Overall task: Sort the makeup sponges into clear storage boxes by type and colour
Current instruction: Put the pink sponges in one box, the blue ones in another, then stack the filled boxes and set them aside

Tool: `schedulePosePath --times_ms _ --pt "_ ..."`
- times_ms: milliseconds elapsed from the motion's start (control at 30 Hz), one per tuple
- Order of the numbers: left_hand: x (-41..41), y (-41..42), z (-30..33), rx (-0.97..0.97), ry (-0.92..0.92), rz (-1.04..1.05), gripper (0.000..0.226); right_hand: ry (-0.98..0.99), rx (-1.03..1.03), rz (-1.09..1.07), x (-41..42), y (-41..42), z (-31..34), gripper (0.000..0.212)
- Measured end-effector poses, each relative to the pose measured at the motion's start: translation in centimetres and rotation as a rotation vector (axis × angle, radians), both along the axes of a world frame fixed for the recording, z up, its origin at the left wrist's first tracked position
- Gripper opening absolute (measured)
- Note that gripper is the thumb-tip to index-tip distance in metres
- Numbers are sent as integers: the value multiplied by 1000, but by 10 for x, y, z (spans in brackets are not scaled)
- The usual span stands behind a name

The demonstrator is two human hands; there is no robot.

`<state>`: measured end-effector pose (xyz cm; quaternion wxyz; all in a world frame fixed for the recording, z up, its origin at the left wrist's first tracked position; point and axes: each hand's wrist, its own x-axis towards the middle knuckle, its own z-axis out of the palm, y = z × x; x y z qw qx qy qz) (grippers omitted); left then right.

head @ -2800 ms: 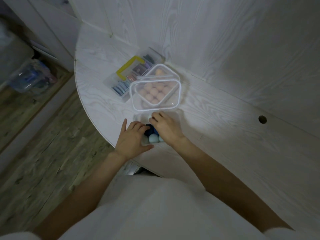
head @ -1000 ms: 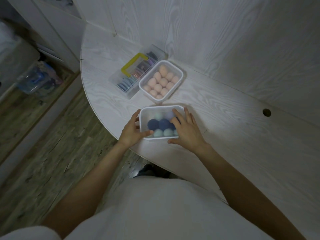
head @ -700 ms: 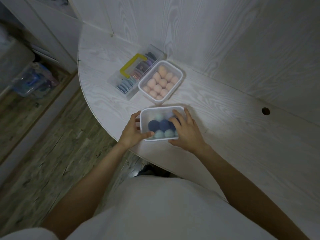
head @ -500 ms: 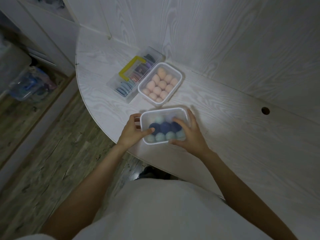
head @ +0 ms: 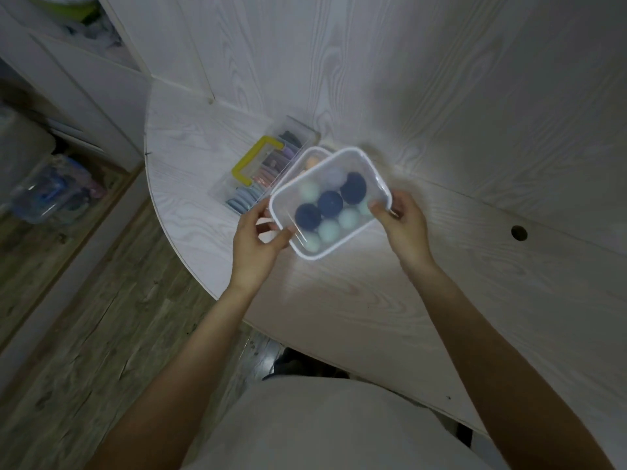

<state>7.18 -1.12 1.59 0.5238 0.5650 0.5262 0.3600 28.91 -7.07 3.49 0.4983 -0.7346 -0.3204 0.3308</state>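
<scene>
I see a pale wood-grain table [head: 390,300] with a curved edge, set against a wall [head: 441,79] in the same finish. A round hole [head: 519,233] sits in the tabletop. Grey-brown plank floor [head: 84,334] runs left, under white cabinets [head: 84,79]. Light is dim.

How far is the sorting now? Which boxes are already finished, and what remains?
Done, as it looks: the box of peach sponges sits filled beside the yellow-handled case. In hand: left hand and right hand hold the box of blue and mint sponges above the table, partly over the peach box. Left: probably setting it down or stacking it. No loose sponges show.
</scene>
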Motion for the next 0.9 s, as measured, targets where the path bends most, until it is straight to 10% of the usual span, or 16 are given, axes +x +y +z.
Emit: schedulePosePath --times_ms 267,500,900 --pt "20 39 -7 -116 -141 28 46 -44 -218 162 23 103 -17 23" --pt "28 44 -15 -607 -245 76 71 225 -255 209 30 112 -26 40" --pt "75 8 -11 -433 -230 -34 38 222 -86 -31 49 2 -20 35"
